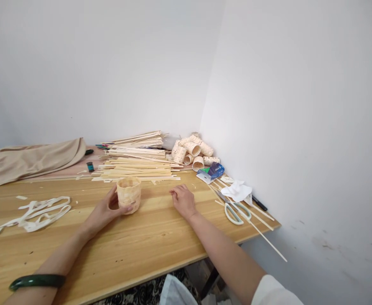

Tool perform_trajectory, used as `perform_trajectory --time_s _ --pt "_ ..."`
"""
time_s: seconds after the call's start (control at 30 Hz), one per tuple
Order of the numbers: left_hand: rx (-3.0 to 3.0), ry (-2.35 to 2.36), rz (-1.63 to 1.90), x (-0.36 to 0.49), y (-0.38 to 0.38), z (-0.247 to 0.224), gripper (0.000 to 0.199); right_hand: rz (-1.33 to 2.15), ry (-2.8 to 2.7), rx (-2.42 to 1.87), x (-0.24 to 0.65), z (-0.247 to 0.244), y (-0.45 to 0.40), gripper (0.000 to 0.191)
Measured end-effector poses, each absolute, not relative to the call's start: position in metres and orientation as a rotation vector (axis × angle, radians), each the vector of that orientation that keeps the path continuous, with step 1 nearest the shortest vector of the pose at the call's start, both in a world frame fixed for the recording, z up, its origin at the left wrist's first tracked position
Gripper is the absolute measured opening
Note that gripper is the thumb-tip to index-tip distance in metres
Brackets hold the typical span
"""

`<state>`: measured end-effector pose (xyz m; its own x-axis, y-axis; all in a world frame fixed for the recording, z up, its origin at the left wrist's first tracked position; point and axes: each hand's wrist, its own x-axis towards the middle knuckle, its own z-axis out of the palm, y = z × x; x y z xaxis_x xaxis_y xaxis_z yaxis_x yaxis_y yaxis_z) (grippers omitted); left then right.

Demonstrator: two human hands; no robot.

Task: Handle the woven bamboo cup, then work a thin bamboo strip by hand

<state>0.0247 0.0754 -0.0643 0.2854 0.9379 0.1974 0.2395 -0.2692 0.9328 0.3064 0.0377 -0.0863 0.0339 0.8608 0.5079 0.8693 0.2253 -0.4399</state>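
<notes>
A small woven cup point(129, 197) made of pale wood strips stands upright on the wooden table. My left hand point(114, 205) is wrapped around the cup's left side, with the thumb across its front near the base; the other fingers are partly hidden behind it. To the right of the cup, and apart from it, my right hand point(183, 201) lies on the tabletop. Its fingers are curled in, and nothing shows in them.
Bundled wood strips point(135, 167) and several woven tubes point(194, 150) lie at the back. White-handled scissors point(238, 212), a blue packet point(211, 171) and crumpled tissue point(237, 190) lie right. White ribbon point(42, 214), beige cloth point(36, 159) and a thread spool point(90, 167) are left.
</notes>
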Motion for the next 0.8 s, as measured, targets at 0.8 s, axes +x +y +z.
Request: perform_trajectory --time_s 0.8 --pt "1.616 1.144 1.007 0.016 0.09 -0.079 0.074 0.054 -1.683 -1.662 0.314 -0.094 0.047 0.024"
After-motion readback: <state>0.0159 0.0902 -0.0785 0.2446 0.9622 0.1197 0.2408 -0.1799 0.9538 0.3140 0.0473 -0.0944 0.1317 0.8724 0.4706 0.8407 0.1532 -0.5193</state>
